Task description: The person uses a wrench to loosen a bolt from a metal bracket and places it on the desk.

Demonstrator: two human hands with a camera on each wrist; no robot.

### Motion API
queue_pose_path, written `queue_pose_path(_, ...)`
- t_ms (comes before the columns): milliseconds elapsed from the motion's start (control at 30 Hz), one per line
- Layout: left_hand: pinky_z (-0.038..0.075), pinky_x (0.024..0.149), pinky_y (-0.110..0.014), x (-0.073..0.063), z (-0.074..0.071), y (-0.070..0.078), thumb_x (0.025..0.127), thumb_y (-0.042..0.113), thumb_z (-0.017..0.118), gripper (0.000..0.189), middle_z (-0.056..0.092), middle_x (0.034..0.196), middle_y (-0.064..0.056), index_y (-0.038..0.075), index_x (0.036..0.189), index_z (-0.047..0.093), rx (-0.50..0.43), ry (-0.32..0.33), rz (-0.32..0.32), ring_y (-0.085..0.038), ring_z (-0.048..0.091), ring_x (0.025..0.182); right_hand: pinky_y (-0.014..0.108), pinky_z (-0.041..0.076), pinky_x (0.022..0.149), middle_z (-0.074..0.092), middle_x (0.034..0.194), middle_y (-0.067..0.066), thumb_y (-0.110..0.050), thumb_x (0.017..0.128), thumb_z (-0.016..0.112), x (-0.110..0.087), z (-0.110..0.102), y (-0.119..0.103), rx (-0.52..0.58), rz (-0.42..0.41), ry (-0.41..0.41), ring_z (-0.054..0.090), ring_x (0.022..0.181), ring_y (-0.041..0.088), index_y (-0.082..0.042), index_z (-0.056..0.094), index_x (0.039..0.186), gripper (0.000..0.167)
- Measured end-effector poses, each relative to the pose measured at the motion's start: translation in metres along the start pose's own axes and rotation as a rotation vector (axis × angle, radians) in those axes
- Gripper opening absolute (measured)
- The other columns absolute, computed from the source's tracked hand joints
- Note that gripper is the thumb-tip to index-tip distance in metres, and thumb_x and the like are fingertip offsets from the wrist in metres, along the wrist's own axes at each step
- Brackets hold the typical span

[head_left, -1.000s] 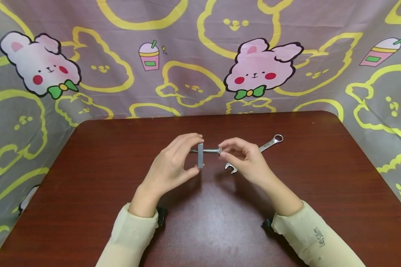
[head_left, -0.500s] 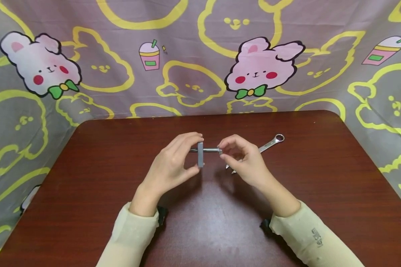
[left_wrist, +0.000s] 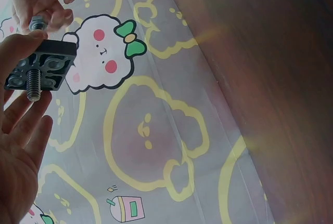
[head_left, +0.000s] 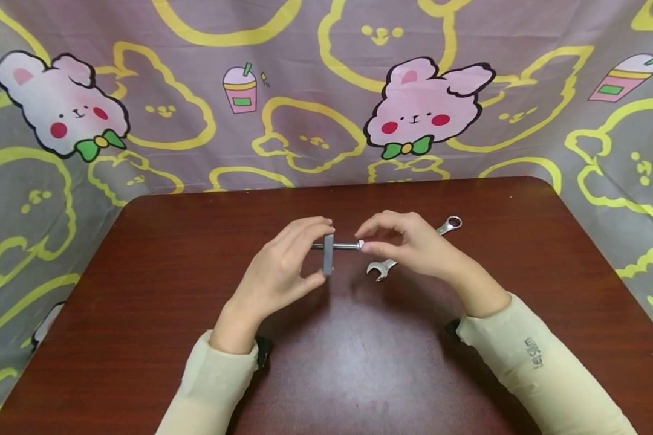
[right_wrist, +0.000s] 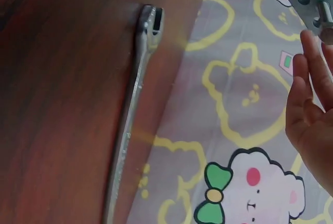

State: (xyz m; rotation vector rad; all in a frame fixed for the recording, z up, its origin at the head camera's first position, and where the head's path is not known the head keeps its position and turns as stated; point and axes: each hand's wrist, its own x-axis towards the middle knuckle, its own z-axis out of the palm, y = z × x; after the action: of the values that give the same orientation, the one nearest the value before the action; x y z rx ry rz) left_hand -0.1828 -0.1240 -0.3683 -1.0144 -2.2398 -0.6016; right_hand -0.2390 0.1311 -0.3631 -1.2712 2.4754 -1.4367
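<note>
My left hand (head_left: pixel 277 266) grips a small grey plate (head_left: pixel 328 255) by its upper and lower edges, holding it upright above the table. A steel hex bolt (head_left: pixel 347 246) runs level through the plate, its head to the right. In the left wrist view the threaded end of the bolt (left_wrist: pixel 34 86) sticks out of the plate's ribbed side. My right hand (head_left: pixel 413 244) is at the bolt head, thumb by it and index finger lifted slightly off. Its fingers (right_wrist: pixel 317 73) look extended in the right wrist view, where the thumb is hidden. The plate (right_wrist: pixel 309 3) has several holes.
A combination wrench (head_left: pixel 385 266) lies slantwise on the dark red-brown table (head_left: pixel 196 290), partly hidden behind my right hand. A cartoon-print cloth (head_left: pixel 315 78) hangs around the table's back and sides.
My right hand's fingers have loosened around the bolt head, and its wrist has swung right and away from me. More of the wrench's open end shows. The left hand stays almost still.
</note>
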Motion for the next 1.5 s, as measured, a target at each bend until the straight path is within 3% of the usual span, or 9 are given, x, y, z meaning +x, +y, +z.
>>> queue_pose_path(167, 0.05, 0.103, -0.032, -0.001, 0.001, -0.001, 0.065, 0.002, 0.082, 0.063, 0.063, 0.13, -0.011, 0.002, 0.124, 0.057, 0.004, 0.004, -0.001, -0.022, 0.058, 0.123, 0.024, 0.056, 0.071, 0.074, 0.093, 0.007, -0.004, 0.088, 0.071, 0.0, 0.003, 0.0, 0.11, 0.095, -0.018, 0.069, 0.08, 0.009, -0.005, 0.071, 0.104, 0.016)
queue_pose_path(500, 0.049, 0.105, -0.033, 0.0, 0.003, -0.004, 0.066, 0.0, 0.08, 0.063, 0.062, 0.128, -0.013, 0.0, 0.124, 0.057, 0.005, 0.049, 0.002, -0.024, 0.058, 0.122, 0.023, 0.055, 0.073, 0.072, 0.096, 0.011, -0.004, 0.089, 0.07, 0.004, 0.005, -0.005, 0.144, 0.143, 0.019, 0.07, 0.084, 0.01, -0.002, 0.068, 0.108, 0.018)
queue_pose_path(767, 0.05, 0.102, -0.034, 0.0, 0.002, -0.005, 0.066, 0.009, 0.082, 0.067, 0.062, 0.125, -0.013, 0.0, 0.126, 0.056, -0.015, 0.039, -0.03, -0.024, 0.059, 0.118, 0.023, 0.058, 0.079, 0.063, 0.105, 0.008, 0.008, 0.084, 0.07, 0.0, 0.017, -0.004, 0.171, 0.011, 0.099, 0.063, 0.094, 0.013, 0.0, 0.065, 0.1, 0.019)
queue_pose_path(1000, 0.05, 0.102, -0.035, -0.001, 0.002, -0.006, 0.064, 0.011, 0.084, 0.071, 0.062, 0.122, -0.013, 0.0, 0.127, 0.054, -0.044, 0.036, -0.043, -0.024, 0.06, 0.116, 0.02, 0.052, 0.087, 0.062, 0.106, 0.005, 0.011, 0.084, 0.069, -0.003, 0.02, -0.004, 0.139, -0.096, 0.133, 0.059, 0.102, 0.011, -0.004, 0.065, 0.096, 0.02)
queue_pose_path(1233, 0.05, 0.103, -0.034, 0.0, -0.001, -0.005, 0.063, 0.006, 0.083, 0.07, 0.062, 0.125, -0.013, 0.0, 0.127, 0.055, -0.027, 0.022, -0.026, -0.024, 0.059, 0.119, 0.025, 0.059, 0.082, 0.066, 0.108, 0.007, 0.004, 0.083, 0.073, -0.004, 0.006, -0.001, 0.116, -0.026, 0.046, 0.065, 0.097, 0.012, -0.003, 0.066, 0.111, 0.029)
queue_pose_path(1367, 0.049, 0.104, -0.034, -0.001, -0.002, -0.004, 0.063, 0.003, 0.082, 0.068, 0.062, 0.128, -0.012, 0.001, 0.126, 0.056, -0.021, 0.022, -0.014, -0.024, 0.058, 0.122, 0.024, 0.057, 0.084, 0.069, 0.107, 0.004, -0.003, 0.087, 0.072, -0.001, -0.005, 0.006, 0.088, -0.006, -0.038, 0.066, 0.096, 0.011, -0.005, 0.068, 0.113, 0.026)
queue_pose_path(1500, 0.048, 0.106, -0.033, -0.001, -0.003, -0.003, 0.065, 0.002, 0.081, 0.065, 0.062, 0.129, -0.013, 0.001, 0.125, 0.056, -0.018, 0.022, 0.002, -0.024, 0.058, 0.123, 0.023, 0.056, 0.078, 0.071, 0.102, 0.003, -0.007, 0.091, 0.069, 0.001, -0.01, 0.008, 0.072, 0.005, -0.088, 0.064, 0.09, 0.009, -0.007, 0.071, 0.112, 0.021)
